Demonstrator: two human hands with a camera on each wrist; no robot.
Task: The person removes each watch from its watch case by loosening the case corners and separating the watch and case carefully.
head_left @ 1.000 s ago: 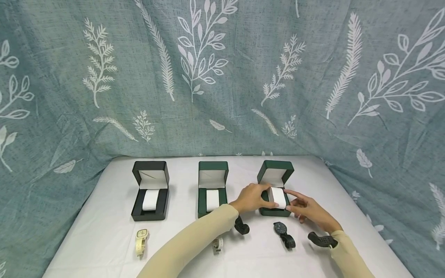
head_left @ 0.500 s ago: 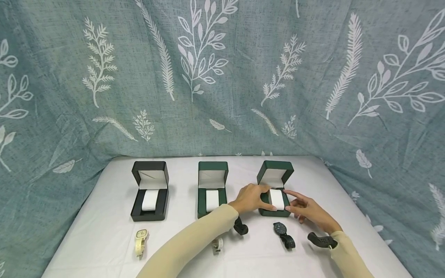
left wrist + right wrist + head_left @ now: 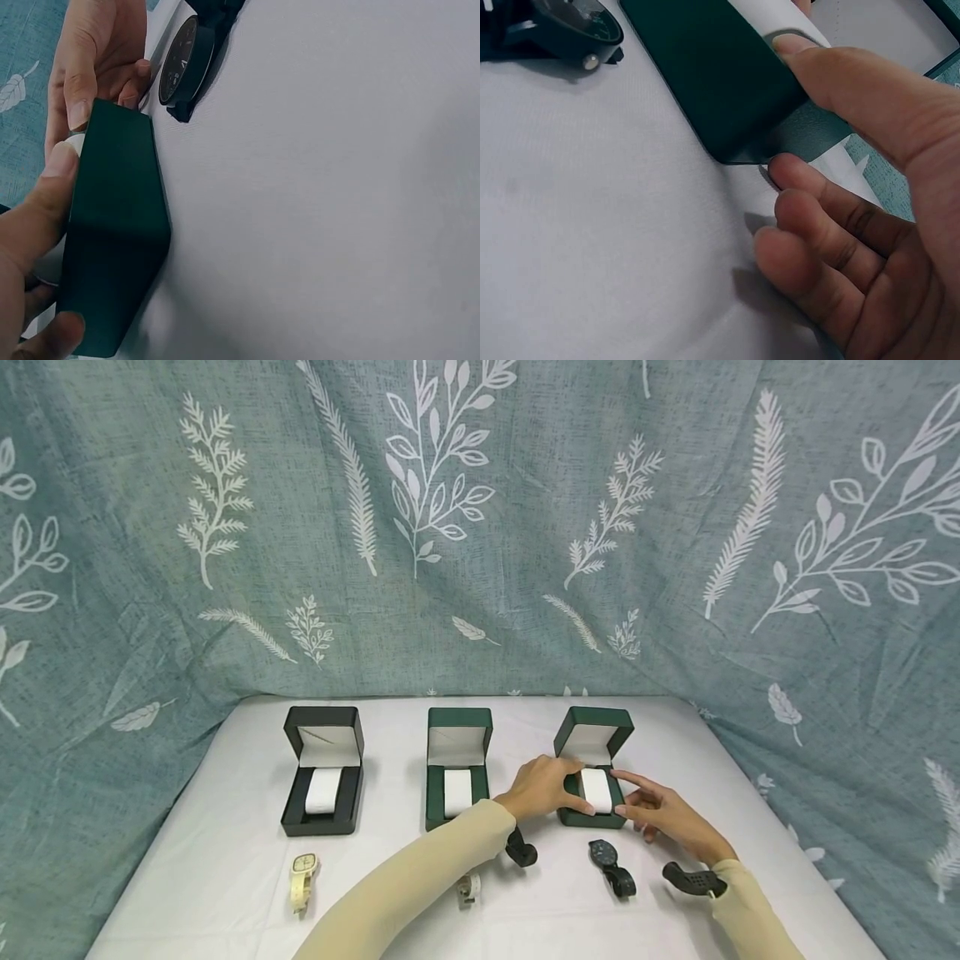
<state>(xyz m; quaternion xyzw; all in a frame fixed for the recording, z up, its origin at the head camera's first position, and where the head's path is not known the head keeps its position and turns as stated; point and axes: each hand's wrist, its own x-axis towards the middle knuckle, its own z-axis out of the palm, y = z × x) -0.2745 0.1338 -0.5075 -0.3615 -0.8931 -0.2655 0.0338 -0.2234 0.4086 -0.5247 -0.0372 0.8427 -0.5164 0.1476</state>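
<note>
Both hands on the right green box (image 3: 592, 793), open lid up, at the table's (image 3: 225, 877) back right. Left hand (image 3: 542, 789) grips its left side, thumb on the white cushion (image 3: 597, 789) inside. Right hand (image 3: 663, 814) touches the right side: thumb tip at the cushion edge, other fingers loosely curled on the table beside the box, not clamped. Black watch (image 3: 611, 864) lies just in front of the box. Middle green box (image 3: 457, 768) and black box (image 3: 322, 772) stand open to the left.

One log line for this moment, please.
left hand: holds right green box | right hand: touches its white cushion | black watch: on table
</note>
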